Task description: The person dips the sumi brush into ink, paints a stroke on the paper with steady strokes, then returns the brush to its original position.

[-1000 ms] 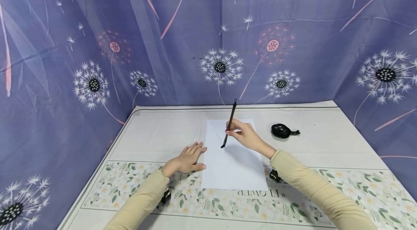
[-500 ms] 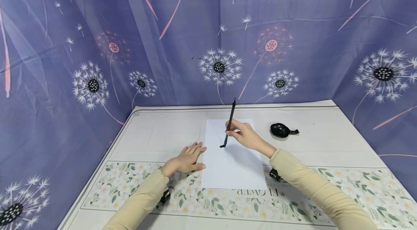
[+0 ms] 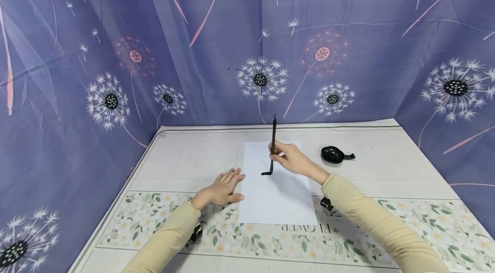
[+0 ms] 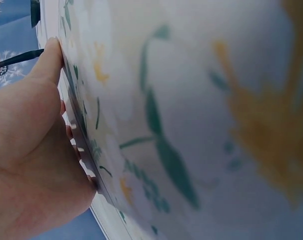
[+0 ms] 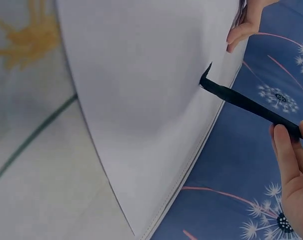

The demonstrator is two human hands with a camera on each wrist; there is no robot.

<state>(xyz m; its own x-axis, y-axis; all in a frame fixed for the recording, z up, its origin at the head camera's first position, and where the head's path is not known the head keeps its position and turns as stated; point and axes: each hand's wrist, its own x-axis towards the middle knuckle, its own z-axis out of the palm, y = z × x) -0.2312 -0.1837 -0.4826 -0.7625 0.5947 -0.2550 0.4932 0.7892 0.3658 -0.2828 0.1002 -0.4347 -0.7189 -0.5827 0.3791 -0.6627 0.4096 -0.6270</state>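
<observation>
In the head view a dark ink brush (image 3: 273, 135) stands nearly upright, pinched between the thumb and fingers of my right hand (image 3: 291, 159). Its tip meets the white sheet of paper (image 3: 278, 204), at the right end of a short black stroke (image 3: 264, 174). The right wrist view shows the brush (image 5: 246, 104) with its tip on the paper and the ink line beside it. My left hand (image 3: 220, 189) lies with fingers spread at the left edge of the sheet, fingertips at the paper. In the left wrist view my left hand (image 4: 26, 130) shows from its palm side.
Right of the paper sits a small black dish with a handle (image 3: 333, 155). The table wears a white cloth (image 3: 185, 152) with a flowered band along the front. A purple dandelion curtain (image 3: 216, 84) hangs behind the table and at both sides.
My right hand has shifted slightly right and the brush has become more upright. The black stroke on the paper has grown longer toward the right. My left hand stays in place.
</observation>
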